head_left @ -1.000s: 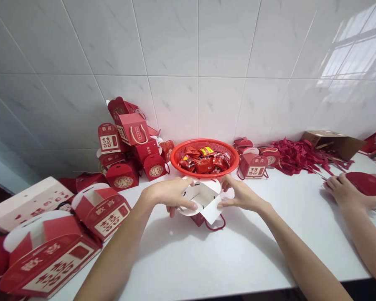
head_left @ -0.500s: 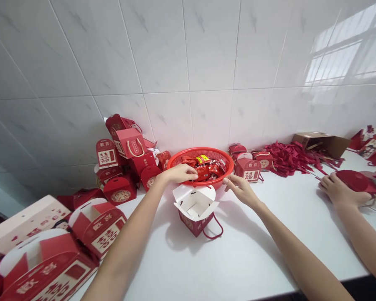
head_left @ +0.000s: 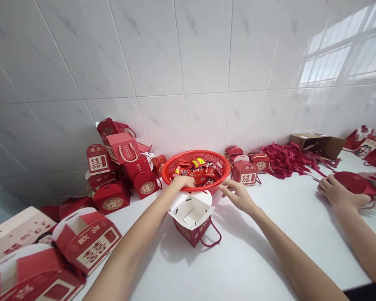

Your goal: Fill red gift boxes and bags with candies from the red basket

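My left hand (head_left: 183, 182) reaches over the near rim of a red plastic basket (head_left: 172, 184), its fingers bent down among wrapped sweets (head_left: 201, 177) and mostly hidden. My right hand (head_left: 236, 195) is beside the basket's right front rim, fingers loosely curved and apart, holding nothing I can see; whether the fingertips touch the rim I cannot tell. Between my forearms, just in front of the basket, stands a small dark red gift box (head_left: 192, 228). Its white-lined flaps are spread open, its inside looks bare, and a red cord handle hangs at its right.
Red gift boxes (head_left: 122, 167) are piled at the left, with larger open boxes (head_left: 90, 242) nearer me. Right of the basket sit small boxes (head_left: 245, 172), red ribbons (head_left: 285, 159) and a cardboard box (head_left: 319, 144). At far right a co-worker's hands (head_left: 341, 194) hold a red box (head_left: 357, 184).
My left hand has sunk deeper among the sweets, its fingers now less visible. My right hand stays near the rim. The view has shifted slightly.
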A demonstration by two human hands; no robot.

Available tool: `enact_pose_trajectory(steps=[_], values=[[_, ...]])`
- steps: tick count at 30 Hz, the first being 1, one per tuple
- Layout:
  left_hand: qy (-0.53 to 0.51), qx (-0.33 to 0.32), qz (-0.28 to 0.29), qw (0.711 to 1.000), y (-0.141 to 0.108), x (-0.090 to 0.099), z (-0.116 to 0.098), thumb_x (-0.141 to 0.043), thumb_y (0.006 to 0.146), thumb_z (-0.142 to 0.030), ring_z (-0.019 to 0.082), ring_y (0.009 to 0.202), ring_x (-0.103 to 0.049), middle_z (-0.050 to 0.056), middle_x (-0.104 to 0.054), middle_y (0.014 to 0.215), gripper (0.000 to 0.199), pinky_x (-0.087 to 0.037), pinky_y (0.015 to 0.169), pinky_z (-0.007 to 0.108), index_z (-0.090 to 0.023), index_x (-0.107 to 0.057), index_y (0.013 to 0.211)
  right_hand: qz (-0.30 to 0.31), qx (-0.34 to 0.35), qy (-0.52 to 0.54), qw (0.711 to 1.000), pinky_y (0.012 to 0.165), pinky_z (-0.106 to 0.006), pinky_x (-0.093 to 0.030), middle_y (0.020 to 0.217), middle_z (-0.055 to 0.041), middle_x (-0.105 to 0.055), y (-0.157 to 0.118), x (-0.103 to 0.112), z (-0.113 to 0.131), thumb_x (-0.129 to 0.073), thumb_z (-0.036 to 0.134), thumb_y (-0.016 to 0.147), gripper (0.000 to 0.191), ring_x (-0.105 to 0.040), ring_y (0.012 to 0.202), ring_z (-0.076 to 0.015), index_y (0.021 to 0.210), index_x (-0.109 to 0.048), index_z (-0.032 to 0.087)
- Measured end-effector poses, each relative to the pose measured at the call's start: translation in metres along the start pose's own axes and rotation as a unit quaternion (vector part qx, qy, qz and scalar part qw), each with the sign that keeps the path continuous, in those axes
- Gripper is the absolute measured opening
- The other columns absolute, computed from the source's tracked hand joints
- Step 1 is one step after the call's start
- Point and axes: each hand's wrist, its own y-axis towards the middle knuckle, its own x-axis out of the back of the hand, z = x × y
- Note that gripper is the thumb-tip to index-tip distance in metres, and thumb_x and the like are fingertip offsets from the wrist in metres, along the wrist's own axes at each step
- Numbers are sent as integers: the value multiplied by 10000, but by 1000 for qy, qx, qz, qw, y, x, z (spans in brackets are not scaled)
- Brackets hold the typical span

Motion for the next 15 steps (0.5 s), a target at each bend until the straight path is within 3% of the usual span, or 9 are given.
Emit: enact_pose_trajectory(steps=[5, 10, 15], values=[[-9, 0, -12, 1000, 2, -1, 4, -644, 587, -310, 297, 846, -694, 121, -755, 1121, 496, -544, 689, 332, -192, -766, 1052, -3, -6, 3, 1000, 584, -296, -543, 792, -47, -701, 0, -3, -3, -541, 548, 921, 375, -691, 599, -185, 799, -646, 210], [-27, -11, -42, 999, 8, -7, 7, -611, 617, -328, 287, 811, -694, 132, -768, 1023, 386, -520, 651, 301, -157, -777, 921, -2, -8, 1, 1000, 564, -283, -524, 755, -40, -680, 0, -5, -7, -546, 518, 915, 350, -681, 589, -181, 770, -632, 212], [-67, -43, -67, 995, 10, -10, 9, -610, 582, -278, 263, 799, -687, 96, -773, 1039, 359, -490, 616, 274, -201, -782, 887, 6, -18, 6, 1000, 559, -285, -524, 770, -44, -684, -1, -7, -9, -561, 515, 908, 342, -680, 579, -182, 782, -649, 209]])
